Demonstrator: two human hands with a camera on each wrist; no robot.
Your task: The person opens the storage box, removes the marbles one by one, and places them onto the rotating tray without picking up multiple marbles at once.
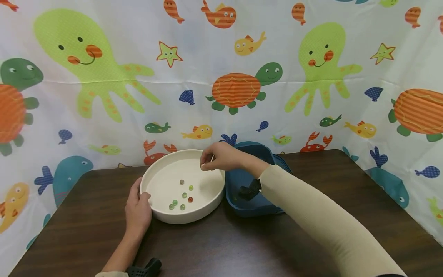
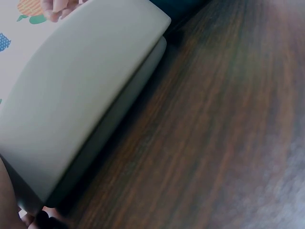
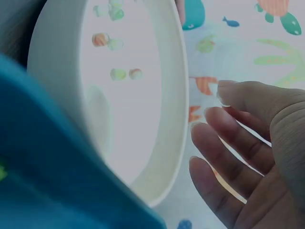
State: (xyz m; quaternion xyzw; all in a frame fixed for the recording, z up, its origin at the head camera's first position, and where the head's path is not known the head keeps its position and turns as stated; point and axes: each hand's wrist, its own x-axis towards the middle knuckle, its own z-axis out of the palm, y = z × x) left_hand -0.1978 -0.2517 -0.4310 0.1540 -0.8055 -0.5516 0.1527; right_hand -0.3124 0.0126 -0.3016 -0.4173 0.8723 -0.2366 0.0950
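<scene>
A round cream tray [image 1: 183, 219] with a raised rim stands on the table. Several glass marbles lie loose on its floor, mostly green, with one reddish marble [image 1: 190, 199]. At the tray's left side my left hand [image 1: 137, 209] grips the wall, thumb on the rim and fingers along the outside. My right hand [image 1: 221, 157] is raised over the tray's far right part, fingers bent and thumb close to the index finger. In the right wrist view its other fingers [image 3: 214, 148] are loosely spread. I cannot tell whether a marble sits between thumb and index finger.
Right beside the tray stands a blue bin [image 1: 252, 212], partly covered by the right forearm; a small greenish spot shows inside. Dark wood table [image 1: 194, 250] extends in front. Behind hangs a white curtain [image 1: 207, 46] printed with sea animals, close against the table's far edge.
</scene>
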